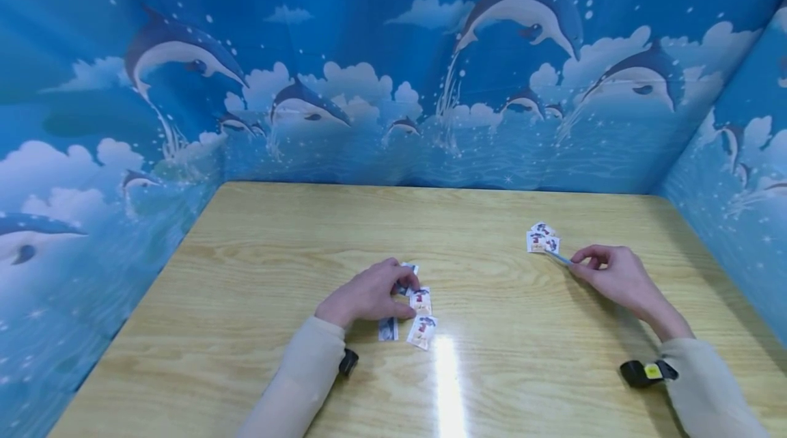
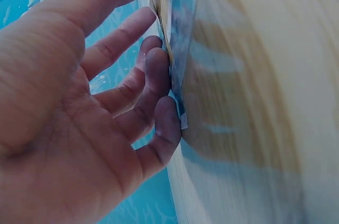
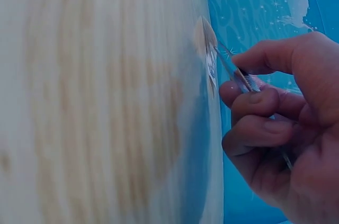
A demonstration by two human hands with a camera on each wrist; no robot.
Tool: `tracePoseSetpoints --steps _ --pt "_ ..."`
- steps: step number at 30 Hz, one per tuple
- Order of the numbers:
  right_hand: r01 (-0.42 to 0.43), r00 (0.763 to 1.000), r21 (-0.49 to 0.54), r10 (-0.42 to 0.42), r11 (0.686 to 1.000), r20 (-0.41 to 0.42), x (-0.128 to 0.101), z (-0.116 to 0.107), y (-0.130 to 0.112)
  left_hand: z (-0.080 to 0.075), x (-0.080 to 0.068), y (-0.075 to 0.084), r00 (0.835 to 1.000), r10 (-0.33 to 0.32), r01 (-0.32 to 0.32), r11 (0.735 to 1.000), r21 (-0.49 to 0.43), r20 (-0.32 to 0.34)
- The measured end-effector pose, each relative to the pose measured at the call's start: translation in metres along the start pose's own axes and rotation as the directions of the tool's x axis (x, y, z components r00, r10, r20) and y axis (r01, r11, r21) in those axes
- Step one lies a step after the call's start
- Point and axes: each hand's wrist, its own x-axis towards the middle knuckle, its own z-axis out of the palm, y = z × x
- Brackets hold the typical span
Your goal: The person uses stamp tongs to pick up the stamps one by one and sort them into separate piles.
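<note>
Cards lie in two groups on the wooden counter (image 1: 258,274); the left hand (image 1: 369,298) rests on the nearer spread of cards (image 1: 421,318), its fingers (image 2: 159,70) straight and pressing them flat; the right hand (image 1: 615,277), well apart to the right, pinches one card (image 1: 558,257) between thumb and curled fingers (image 3: 254,102), its far edge touching the small pile (image 1: 542,238).
</note>
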Motion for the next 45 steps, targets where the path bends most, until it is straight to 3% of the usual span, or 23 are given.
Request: tracePoseSetpoints --steps 17,29,35,45 --pt "-0.001 0.997 -0.063 0.006 0.998 0.082 -0.012 -0.011 0.001 0.001 0.000 -0.002 1.000 -0.001 0.001 1.000 -0.011 0.001" --pt "0.092 0.996 -0.149 -0.093 0.985 0.000 -0.010 -0.009 -0.001 0.000 0.000 -0.002 1.000 0.001 -0.001 1.000 -0.020 0.004" --pt "0.093 0.994 -0.141 -0.100 0.986 -0.049 -0.009 -0.010 -0.010 0.000 0.000 -0.002 1.000 0.003 -0.003 1.000 -0.012 0.002" --pt "0.105 0.991 -0.162 -0.116 0.981 -0.062 -0.010 -0.012 -0.011 0.001 0.000 -0.002 1.000 0.007 -0.007 1.000 -0.022 -0.003"
